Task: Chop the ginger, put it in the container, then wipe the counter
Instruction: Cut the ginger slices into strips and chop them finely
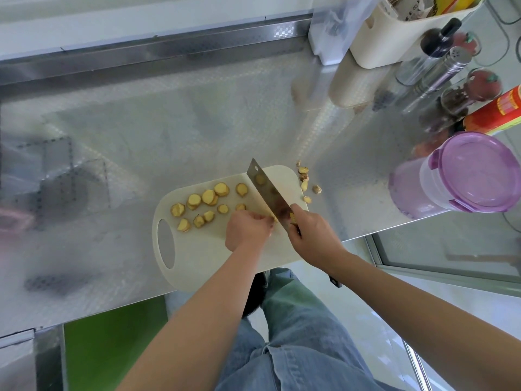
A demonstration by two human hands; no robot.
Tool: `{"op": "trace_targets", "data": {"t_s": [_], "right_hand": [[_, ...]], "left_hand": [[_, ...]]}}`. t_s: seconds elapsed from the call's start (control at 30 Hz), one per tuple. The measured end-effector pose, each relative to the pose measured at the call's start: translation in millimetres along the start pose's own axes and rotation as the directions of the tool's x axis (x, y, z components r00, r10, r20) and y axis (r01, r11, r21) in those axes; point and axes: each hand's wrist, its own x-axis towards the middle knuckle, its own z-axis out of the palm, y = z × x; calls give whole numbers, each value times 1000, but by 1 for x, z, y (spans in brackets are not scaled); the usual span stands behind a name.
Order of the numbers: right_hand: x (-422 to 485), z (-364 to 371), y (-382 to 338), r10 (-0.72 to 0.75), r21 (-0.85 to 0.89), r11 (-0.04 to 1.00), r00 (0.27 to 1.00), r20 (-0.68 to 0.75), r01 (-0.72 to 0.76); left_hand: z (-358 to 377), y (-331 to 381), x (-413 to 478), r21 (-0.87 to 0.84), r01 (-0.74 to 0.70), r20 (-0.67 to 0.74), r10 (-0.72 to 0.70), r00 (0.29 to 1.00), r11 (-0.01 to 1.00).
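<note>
A white cutting board [203, 249] lies on the steel counter, with several yellow ginger slices [208, 196] spread over its far left part. My right hand [313, 235] grips the handle of a cleaver [267, 190], whose blade stands on the board. My left hand [248, 228] sits just left of the blade, fingers curled on a small ginger piece [273, 219] pressed against it. Ginger peel scraps [305, 182] lie on the counter past the board's right corner. A clear container with a purple lid [476, 170] stands at the right.
The patterned steel counter [141, 122] stretches left and back. Spice bottles [439, 63], a red can [499, 111] and a cream caddy [400, 32] crowd the far right. The counter's near edge runs just behind my arms; my jeans-clad legs are below.
</note>
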Motion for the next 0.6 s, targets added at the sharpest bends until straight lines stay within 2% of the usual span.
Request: {"op": "trace_targets", "data": {"t_s": [0.07,0.3,0.47,0.6], "right_hand": [[0,1,-1,4,16,1000,1000,-29,-3],[-1,0,-1,-8,-16,1000,1000,24,9],[0,4,-7,40,-42,998,998,41,-38],[4,10,-9,53,-6,999,999,-4,-53]], "left_hand": [[0,0,-1,-5,4,6,-4,1000,1000],[-2,3,-3,-18,9,-4,-9,1000,1000],[-3,5,-5,-11,3,-5,-3,1000,1000],[-4,5,-7,10,0,-3,0,1000,1000]]}}
